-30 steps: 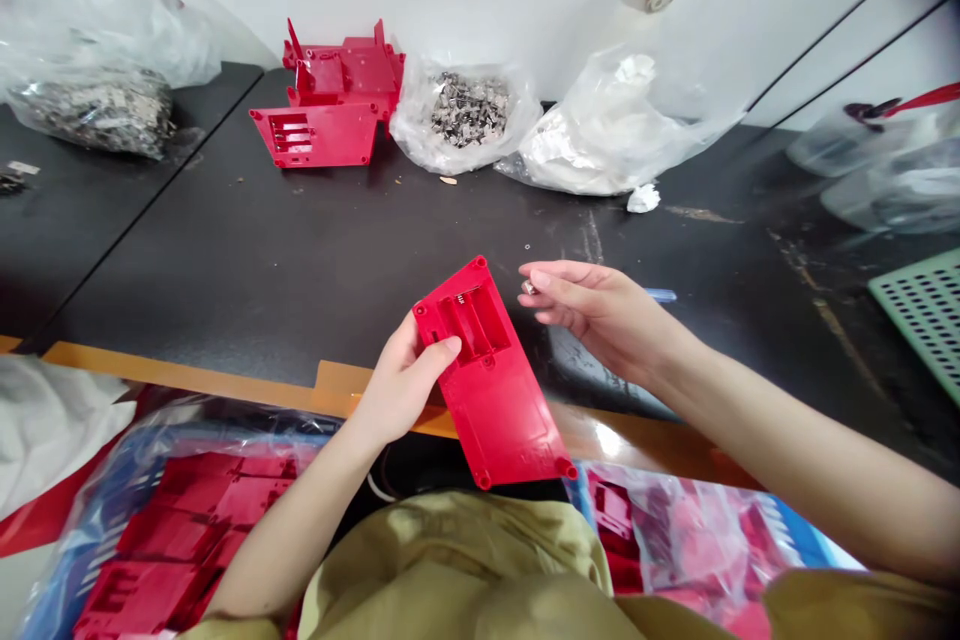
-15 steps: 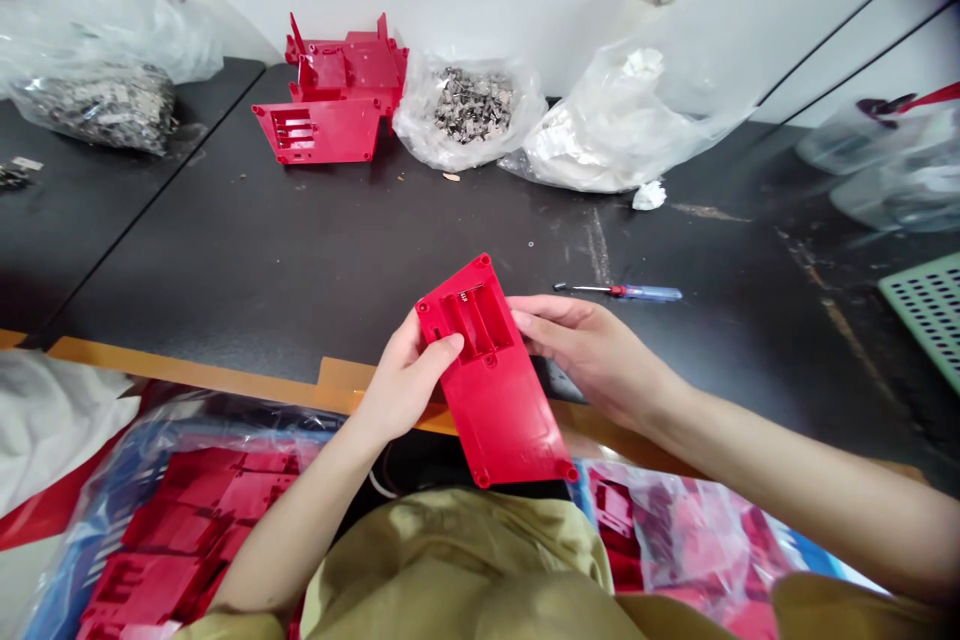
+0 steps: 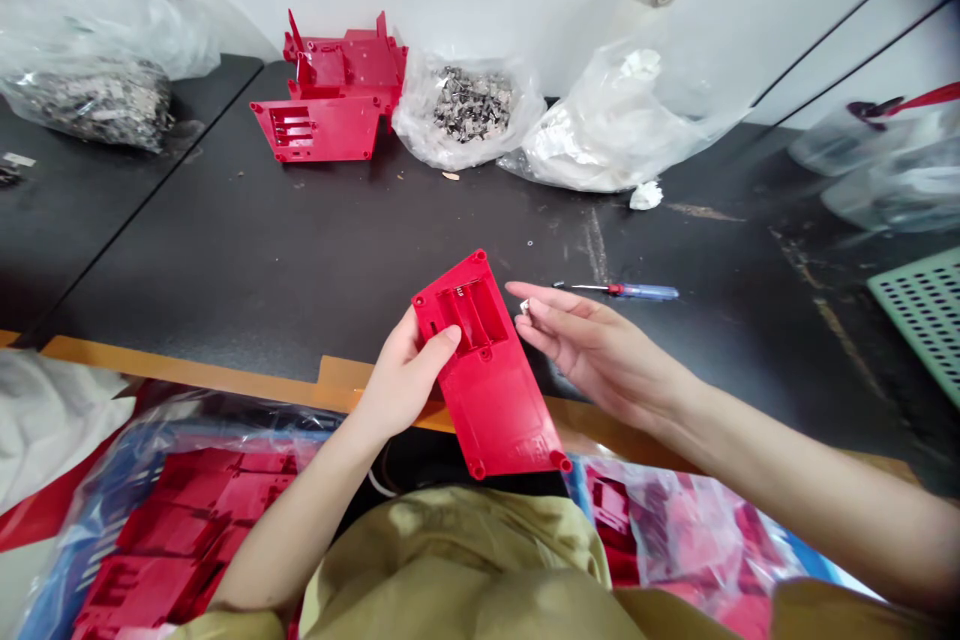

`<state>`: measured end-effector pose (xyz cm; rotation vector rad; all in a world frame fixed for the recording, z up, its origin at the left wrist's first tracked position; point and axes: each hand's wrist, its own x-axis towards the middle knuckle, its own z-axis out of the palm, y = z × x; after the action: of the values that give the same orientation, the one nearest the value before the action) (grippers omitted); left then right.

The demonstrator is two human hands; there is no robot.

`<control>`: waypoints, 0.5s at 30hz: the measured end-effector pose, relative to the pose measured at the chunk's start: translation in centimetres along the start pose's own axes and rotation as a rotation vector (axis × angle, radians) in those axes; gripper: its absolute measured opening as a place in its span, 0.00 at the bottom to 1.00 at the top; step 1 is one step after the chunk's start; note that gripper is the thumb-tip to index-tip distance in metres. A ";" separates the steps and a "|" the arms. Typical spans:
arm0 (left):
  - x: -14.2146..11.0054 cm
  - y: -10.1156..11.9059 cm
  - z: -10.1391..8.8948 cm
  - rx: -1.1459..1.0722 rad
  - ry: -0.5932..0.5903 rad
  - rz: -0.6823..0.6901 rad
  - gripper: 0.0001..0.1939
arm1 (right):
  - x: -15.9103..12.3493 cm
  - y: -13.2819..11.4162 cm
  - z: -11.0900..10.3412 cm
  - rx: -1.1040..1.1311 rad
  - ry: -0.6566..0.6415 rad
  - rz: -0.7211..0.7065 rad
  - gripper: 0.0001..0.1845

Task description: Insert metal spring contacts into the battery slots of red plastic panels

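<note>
A red plastic housing [image 3: 499, 400] with a recessed battery compartment is tilted over the table's front edge. My left hand [image 3: 405, 370] grips its left side, thumb on the compartment's edge. One small metal spring contact [image 3: 460, 292] shows at the top of the compartment. Just right of the housing and apart from it, my right hand [image 3: 585, 340] pinches a small shiny metal contact piece [image 3: 525, 308] between thumb and fingers. Behind that hand lies a screwdriver [image 3: 637, 291] with a blue handle.
More red housings [image 3: 337, 130] stand at the back, beside an open bag of metal contacts [image 3: 472, 105] and a bag of white material [image 3: 600, 140]. Another bag of metal parts [image 3: 105, 105] sits back left. Below the edge are crates of red parts [image 3: 172, 520]. A green perforated basket [image 3: 922, 310] stands right.
My right hand has drawn slightly away from the housing's right edge, and the small metal piece in its fingers now shows. My left hand still holds the housing nearly in place.
</note>
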<state>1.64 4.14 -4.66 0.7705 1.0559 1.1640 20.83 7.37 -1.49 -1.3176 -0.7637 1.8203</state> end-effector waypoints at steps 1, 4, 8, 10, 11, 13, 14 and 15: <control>0.0 0.1 0.0 0.000 0.002 -0.009 0.17 | -0.1 0.2 0.2 0.007 -0.031 0.026 0.18; 0.1 0.2 0.1 0.007 0.012 -0.016 0.18 | -0.5 0.9 0.8 -0.002 -0.127 0.049 0.18; 0.1 0.0 -0.1 0.028 0.005 0.007 0.19 | -1.1 1.3 1.1 -0.025 -0.146 0.071 0.18; 0.1 -0.1 -0.2 0.033 -0.001 0.009 0.19 | -1.3 1.3 1.0 -0.043 -0.122 0.078 0.19; 0.1 -0.1 -0.2 0.032 -0.004 0.009 0.19 | -1.3 1.2 0.9 -0.051 -0.112 0.075 0.19; 0.0 -0.1 -0.2 0.028 -0.007 0.004 0.19 | -1.4 1.2 0.7 -0.066 -0.106 0.071 0.19; 0.0 -0.1 -0.2 0.027 -0.004 0.000 0.19 | -1.3 1.2 0.7 -0.076 -0.107 0.067 0.19; 0.0 -0.1 -0.2 0.026 -0.001 -0.002 0.19 | -1.3 1.2 0.6 -0.091 -0.108 0.059 0.18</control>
<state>1.51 4.08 -4.79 0.7902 1.0727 1.1497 20.25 5.61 -1.64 -1.3205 -0.8834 1.9356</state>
